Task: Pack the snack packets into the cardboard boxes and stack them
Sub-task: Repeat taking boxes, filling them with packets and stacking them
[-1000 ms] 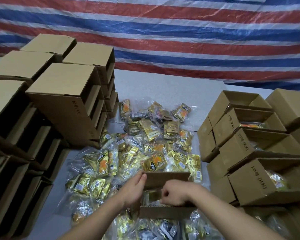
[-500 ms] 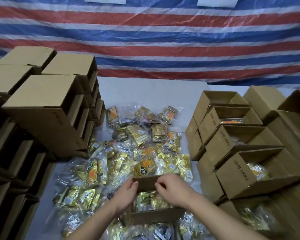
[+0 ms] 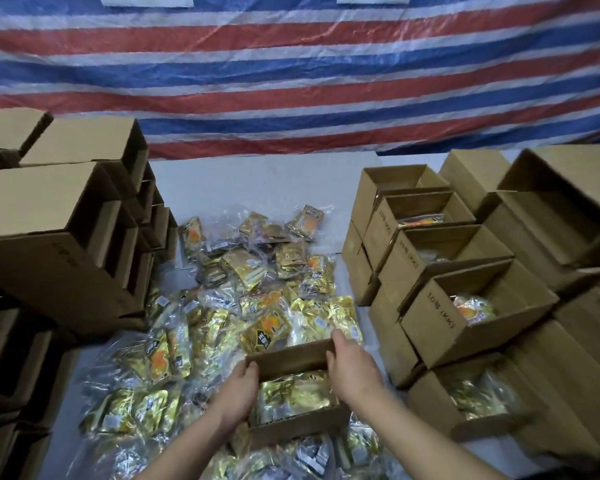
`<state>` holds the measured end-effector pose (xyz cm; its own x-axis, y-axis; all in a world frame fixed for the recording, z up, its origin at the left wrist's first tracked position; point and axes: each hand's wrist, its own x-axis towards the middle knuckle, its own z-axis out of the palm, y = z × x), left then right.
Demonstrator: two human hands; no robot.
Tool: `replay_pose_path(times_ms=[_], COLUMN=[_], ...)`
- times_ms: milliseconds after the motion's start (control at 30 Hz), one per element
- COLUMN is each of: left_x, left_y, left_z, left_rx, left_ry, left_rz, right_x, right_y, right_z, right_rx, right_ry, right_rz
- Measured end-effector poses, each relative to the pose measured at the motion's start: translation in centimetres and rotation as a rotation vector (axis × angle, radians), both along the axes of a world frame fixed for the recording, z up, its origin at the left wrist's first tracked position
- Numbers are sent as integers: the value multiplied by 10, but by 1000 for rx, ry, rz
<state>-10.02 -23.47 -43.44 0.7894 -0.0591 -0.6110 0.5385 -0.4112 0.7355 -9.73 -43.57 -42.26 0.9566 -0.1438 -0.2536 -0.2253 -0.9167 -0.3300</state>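
Observation:
A small open cardboard box [image 3: 291, 358] sits low in the middle, on top of a heap of gold snack packets [image 3: 257, 306]. Gold packets [image 3: 293, 393] fill its inside. My left hand [image 3: 238, 393] grips the box's left wall, thumb over the rim. My right hand [image 3: 352, 368] grips its right wall near the far corner. Filled open boxes [image 3: 440, 320] are stacked in rows at the right, with packets showing in several.
Stacks of empty cardboard boxes [image 3: 49, 216] lying on their sides stand at the left. More boxes [image 3: 551, 209] crowd the far right. A grey table top [image 3: 257, 181] shows behind the heap. A red, white and blue striped tarp [image 3: 291, 81] hangs at the back.
My right hand has come out of the box and taken its right wall. The left hand has slid down the left wall. The view has tilted up and shifted right.

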Motion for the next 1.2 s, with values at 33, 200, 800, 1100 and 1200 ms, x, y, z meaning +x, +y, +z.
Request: replay_pose_path(times_ms=[33, 200, 800, 1100, 1200], left_x=[-2, -13, -62, -40, -36], left_y=[-4, -32, -243, -289, -295], left_z=[5, 48, 123, 112, 113], left_rx=[19, -14, -303, -379, -367], left_ry=[-20, -74, 75, 222, 253], left_rz=[2, 27, -190, -10, -37], right_x=[-3, -21, -93, -60, -56], right_y=[-4, -30, -218, -239, -244], right_z=[3, 53, 141, 108, 100], right_rx=[-10, -78, -149, -210, -287], right_ry=[20, -6, -51, -173, -156], right_rz=[6, 3, -511, -518, -497])
